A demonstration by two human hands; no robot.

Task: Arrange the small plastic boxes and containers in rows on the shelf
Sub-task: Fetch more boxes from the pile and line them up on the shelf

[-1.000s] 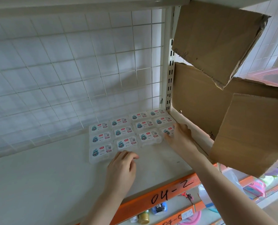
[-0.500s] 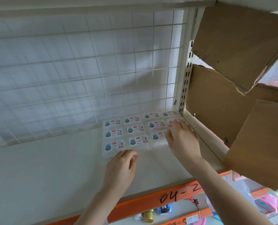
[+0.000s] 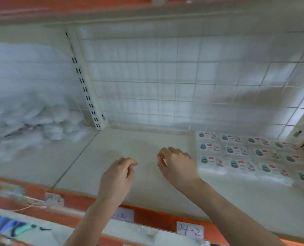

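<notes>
Boxes (image 3: 245, 155) of clear plastic with printed labels sit packed edge to edge in three rows at the right rear of the shelf (image 3: 147, 142), tight against the wire grid back (image 3: 165, 77); we judge that placement squares the rows and leaves open board to their left for more. Our left hand (image 3: 118, 173) and right hand (image 3: 176, 165) hover over that bare stretch, apart from the boxes, fingers loosely curled and grasping nothing. Blur hides whether the right fingertips pinch anything. White bagged goods (image 3: 28, 112) fill the neighbouring bay beyond the slotted upright (image 3: 85, 86).
</notes>
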